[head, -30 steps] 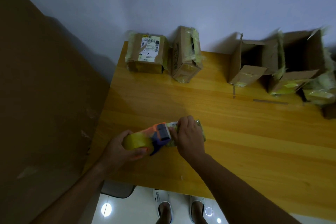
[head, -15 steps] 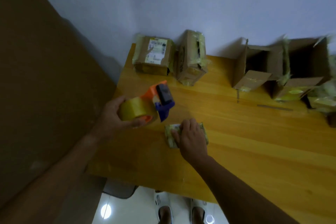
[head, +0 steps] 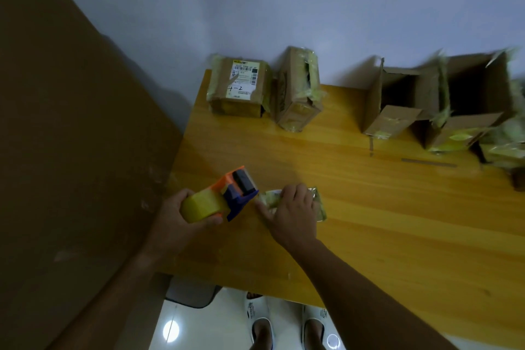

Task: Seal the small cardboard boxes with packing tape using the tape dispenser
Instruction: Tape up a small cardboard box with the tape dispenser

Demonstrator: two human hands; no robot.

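left hand [head: 179,220] gripping tape dispenser [head: 220,199], small box [head: 295,203] half-hidden

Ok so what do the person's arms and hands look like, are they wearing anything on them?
Both forearms are bare as far as the picture shows: no sleeves, gloves, watch or bracelets. The left hand and right hand are bare too, and no rings show, though the image is dim and soft. Further down, white open-toed slippers are on the feet.

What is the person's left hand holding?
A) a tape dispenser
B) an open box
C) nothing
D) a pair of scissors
A: the left hand grips the orange tape dispenser with its yellow roll, next to the small box under the right hand.
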